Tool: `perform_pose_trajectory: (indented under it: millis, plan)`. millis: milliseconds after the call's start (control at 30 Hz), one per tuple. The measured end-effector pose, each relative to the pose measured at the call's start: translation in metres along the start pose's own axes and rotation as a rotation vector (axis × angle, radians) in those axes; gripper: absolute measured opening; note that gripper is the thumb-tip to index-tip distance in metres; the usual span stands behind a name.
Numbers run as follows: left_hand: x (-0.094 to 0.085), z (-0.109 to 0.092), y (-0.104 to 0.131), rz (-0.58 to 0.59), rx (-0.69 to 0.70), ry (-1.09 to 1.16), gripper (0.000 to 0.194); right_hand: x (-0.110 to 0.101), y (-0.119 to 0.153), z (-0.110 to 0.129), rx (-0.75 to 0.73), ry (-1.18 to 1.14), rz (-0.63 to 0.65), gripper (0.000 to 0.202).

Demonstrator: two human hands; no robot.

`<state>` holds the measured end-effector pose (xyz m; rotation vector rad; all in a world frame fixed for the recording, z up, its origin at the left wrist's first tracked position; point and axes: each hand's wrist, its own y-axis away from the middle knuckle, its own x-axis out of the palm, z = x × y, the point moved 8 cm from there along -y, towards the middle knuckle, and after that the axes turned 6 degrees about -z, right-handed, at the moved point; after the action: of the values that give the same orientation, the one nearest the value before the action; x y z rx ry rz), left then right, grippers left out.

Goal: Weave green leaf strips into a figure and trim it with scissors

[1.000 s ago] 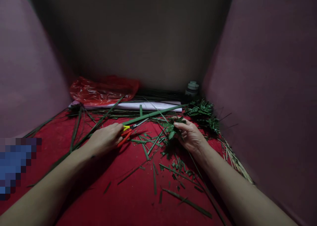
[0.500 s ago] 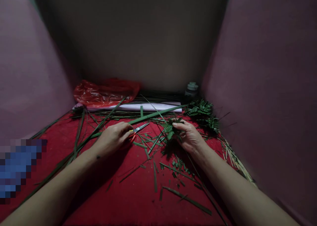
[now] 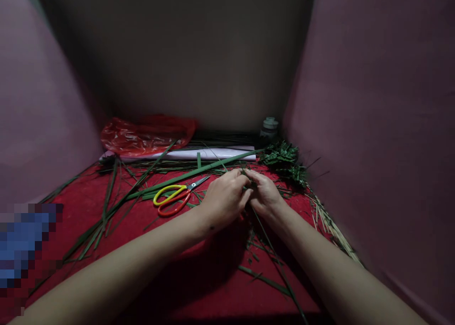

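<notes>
My left hand (image 3: 229, 190) and my right hand (image 3: 265, 192) meet over the red surface, fingers closed around a small green leaf piece (image 3: 245, 170) that they mostly hide. From below the hands a long thin stem (image 3: 272, 246) runs down toward the front edge. To the left of my left hand lie scissors (image 3: 177, 194) with one yellow and one red handle, blades pointing right and slightly apart from the hand.
Long green leaf strips (image 3: 206, 167) cross the red surface (image 3: 199, 287), with cut scraps around. Behind lie a white roll (image 3: 223, 154), a crumpled red plastic bag (image 3: 145, 137) and a jar (image 3: 269, 127). Finished-looking leaf clusters (image 3: 282, 159) sit at right beside thin sticks (image 3: 337, 232). Pink walls flank both sides.
My left hand has let go of the scissors, leaving them on the surface, and has moved right to join my right hand at the leaf piece. The view has shifted slightly.
</notes>
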<state>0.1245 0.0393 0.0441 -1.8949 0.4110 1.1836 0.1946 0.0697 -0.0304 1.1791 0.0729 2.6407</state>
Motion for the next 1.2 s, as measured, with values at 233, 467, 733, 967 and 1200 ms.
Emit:
perform_pose_trajectory:
  millis: [233,467,733,967,1200]
  plan:
    - [0.015,-0.003,-0.001,0.111,-0.006,-0.35,0.024,0.004,0.0,-0.002,-0.029,0.041,0.054,0.012]
    - [0.02,-0.005,0.001,0.211,-0.016,-0.406,0.027,0.004,0.003,-0.005,0.002,0.061,0.055,0.019]
    - [0.021,0.002,0.004,0.168,-0.008,-0.338,0.027,0.005,0.004,-0.006,-0.004,0.059,0.044,0.015]
    - [0.013,0.003,0.004,0.114,0.019,-0.221,0.024,0.007,0.004,-0.008,-0.002,0.064,0.043,0.014]
    - [0.015,-0.001,0.005,0.099,0.101,-0.151,0.029,0.005,0.003,-0.01,-0.002,0.101,0.021,0.013]
